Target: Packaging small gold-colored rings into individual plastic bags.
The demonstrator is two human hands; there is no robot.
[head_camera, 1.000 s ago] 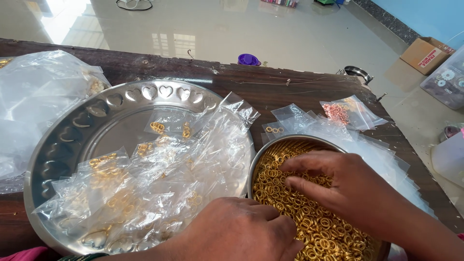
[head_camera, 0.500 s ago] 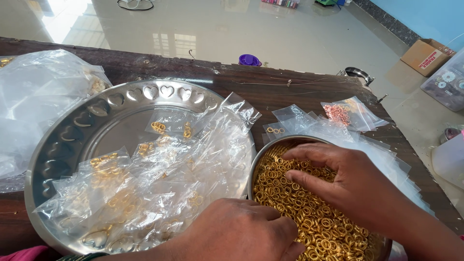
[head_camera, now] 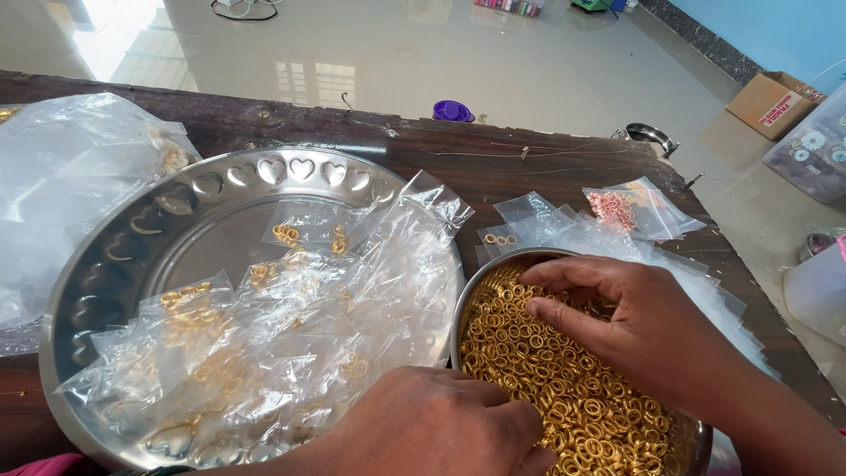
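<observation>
Looking down from the head camera, I see my right hand [head_camera: 648, 330] spread palm-down over a round steel bowl [head_camera: 467, 304] heaped with small gold rings [head_camera: 564, 414], its fingers [head_camera: 573, 273] loosely apart and curled, tips dipping into the pile at the far-left part of the bowl; I cannot tell whether any ring is pinched between them. My left hand [head_camera: 432, 427] sits at the near edge, knuckles up and fingers drawn together toward the bowl's near-left rim, closed in a loose fist, and what it holds, if anything, is hidden under it. The rings lie directly beneath and just ahead of the right hand, so that hand is the nearer of the 2; the left hand touches the pile only at its edge. The pile has no long axis, just a round mound filling the bowl. To the left, touching the bowl, a large steel tray [head_camera: 264, 172] with heart shapes punched round its rim carries a drift of small clear bags [head_camera: 264, 353], several showing a few gold rings inside. More empty clear bags [head_camera: 564, 220] lie beyond the bowl, 1 bag with pinkish pieces [head_camera: 617, 207] among them, and a big crumpled plastic sheet [head_camera: 70, 194] sits at the far left of the wooden table [head_camera: 423, 145].
</observation>
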